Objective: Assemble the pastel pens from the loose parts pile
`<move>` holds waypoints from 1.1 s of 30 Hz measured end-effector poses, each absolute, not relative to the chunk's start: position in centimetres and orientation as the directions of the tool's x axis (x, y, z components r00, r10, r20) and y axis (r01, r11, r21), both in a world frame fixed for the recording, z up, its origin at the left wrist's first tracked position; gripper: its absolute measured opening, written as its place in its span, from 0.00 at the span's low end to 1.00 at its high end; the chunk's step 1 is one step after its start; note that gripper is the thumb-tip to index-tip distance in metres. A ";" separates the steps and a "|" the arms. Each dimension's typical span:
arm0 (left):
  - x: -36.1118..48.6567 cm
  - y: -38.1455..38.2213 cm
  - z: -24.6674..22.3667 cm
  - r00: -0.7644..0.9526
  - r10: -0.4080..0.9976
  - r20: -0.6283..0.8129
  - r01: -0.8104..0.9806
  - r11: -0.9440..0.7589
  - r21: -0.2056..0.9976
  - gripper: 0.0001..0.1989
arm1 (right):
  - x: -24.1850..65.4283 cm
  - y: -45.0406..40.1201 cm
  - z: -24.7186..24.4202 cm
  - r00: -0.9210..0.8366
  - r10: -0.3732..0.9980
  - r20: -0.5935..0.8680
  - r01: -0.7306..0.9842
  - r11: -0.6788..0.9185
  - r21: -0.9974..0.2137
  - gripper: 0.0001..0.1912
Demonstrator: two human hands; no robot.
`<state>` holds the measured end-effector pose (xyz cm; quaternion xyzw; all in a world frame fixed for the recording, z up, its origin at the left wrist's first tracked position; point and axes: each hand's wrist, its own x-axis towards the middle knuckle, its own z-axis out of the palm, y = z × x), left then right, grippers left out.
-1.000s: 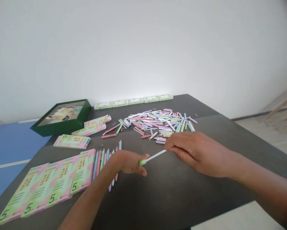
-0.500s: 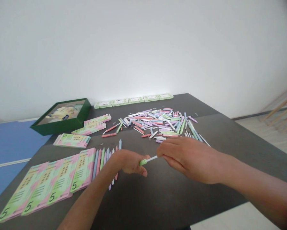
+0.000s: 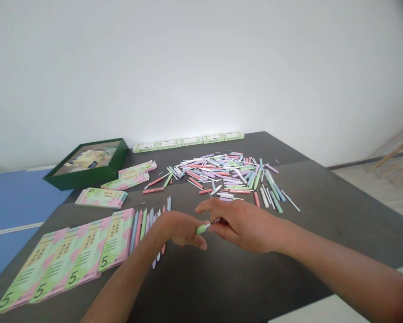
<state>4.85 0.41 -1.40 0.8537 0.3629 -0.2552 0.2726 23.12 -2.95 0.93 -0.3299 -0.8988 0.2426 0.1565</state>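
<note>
My left hand (image 3: 184, 229) is closed around a light green pen barrel (image 3: 201, 229), whose end sticks out between thumb and fingers. My right hand (image 3: 243, 224) pinches a thin pen refill (image 3: 215, 221) at that end. Most of the refill's length is out of sight, and its dark tip shows by my right fingertips. One right finger reaches forward over the barrel's end. Left of my left wrist lies a row of pastel pens (image 3: 143, 224), partly covered by my forearm. Beyond my right hand spreads a heap of loose pen parts (image 3: 221, 172).
Several pink-and-green pen boxes (image 3: 87, 253) overlap at the left front, with further boxes (image 3: 102, 197) behind them. A green open box (image 3: 87, 166) holding plastic packaging stands at the back left. Flat pale green boxes (image 3: 191, 141) line the wall on the dark table (image 3: 322, 197).
My right hand has moved left towards my left hand, and the length of white refill showing between them has shrunk. More pen parts are uncovered behind it. My left hand stays in place.
</note>
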 end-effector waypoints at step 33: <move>1.7 2.1 -1.0 0.520 0.563 -0.642 0.849 -0.425 0.315 0.37 | 38.9 7.6 -9.1 0.098 0.986 0.134 0.974 -0.068 -0.216 0.12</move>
